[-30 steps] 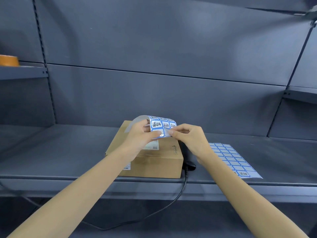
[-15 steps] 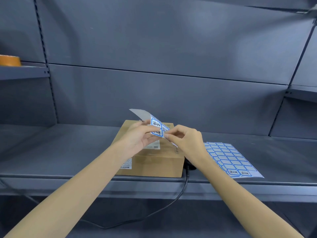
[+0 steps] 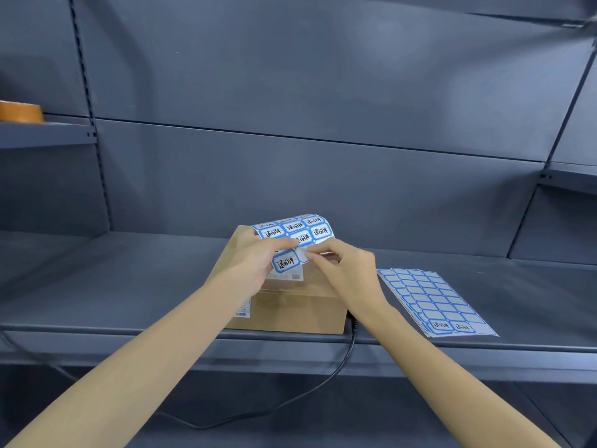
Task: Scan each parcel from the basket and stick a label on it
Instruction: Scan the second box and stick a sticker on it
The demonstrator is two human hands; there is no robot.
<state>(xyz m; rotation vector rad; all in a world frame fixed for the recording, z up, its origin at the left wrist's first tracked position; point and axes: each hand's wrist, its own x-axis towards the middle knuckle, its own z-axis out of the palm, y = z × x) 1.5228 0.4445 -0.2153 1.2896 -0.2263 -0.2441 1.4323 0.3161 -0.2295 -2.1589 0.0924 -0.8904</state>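
Just below the centre of the frame you hold a curled label sheet (image 3: pixel 295 236), its blue-framed labels with black handwriting facing you, right above the cardboard parcel (image 3: pixel 290 305). Your left hand (image 3: pixel 255 266) grips the sheet from the left, thumb laid across its lower part and fingers curled behind it. Your right hand (image 3: pixel 347 270) comes in from the right, its thumb and forefinger pinched narrow on the edge of one label (image 3: pixel 303 253) near the sheet's lower right corner; whether that label is already lifted off the backing cannot be told.

The parcel sits on the grey shelf (image 3: pixel 129 286) in the lower middle of the frame, near the front lip, with a white shipping slip on top and a small barcode sticker on its front left face. A black cable (image 3: pixel 336 370) drops from the shelf edge beside the parcel's right corner and trails to the lower left. To the right, well apart from the parcel, lies a flat stack of label sheets (image 3: pixel 433 302), most frames blank. At the far left edge, on a higher shelf, sits a brown tape roll (image 3: pixel 19 111).
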